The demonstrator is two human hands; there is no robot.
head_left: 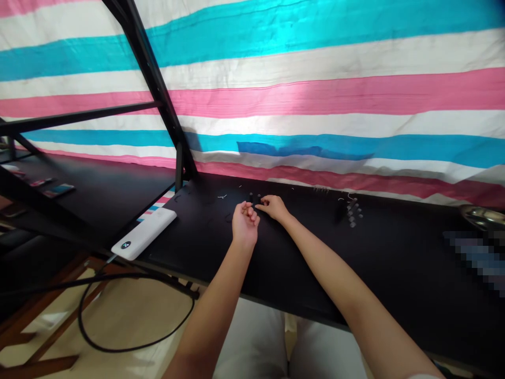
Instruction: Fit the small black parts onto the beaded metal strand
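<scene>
Both hands are close together over the black tabletop (300,258), near its far side. My left hand (246,223) is turned palm up with its fingers curled; anything in its fingertips is too small to make out. Just right of it, my right hand (275,207) reaches in with thumb and forefinger bent toward each other. Two small black cylinders (251,197) stand upright beside the fingertips, and the right forefinger is at the nearer one. Whether the right fingers grip a piece is unclear.
Small dark pieces (352,215) lie in a cluster to the right, with a row (321,189) behind. White thread scraps (222,197) lie left. A white power bank (144,235) with a cable sits by the black metal frame (168,110). Striped sheeting (315,95) hangs behind.
</scene>
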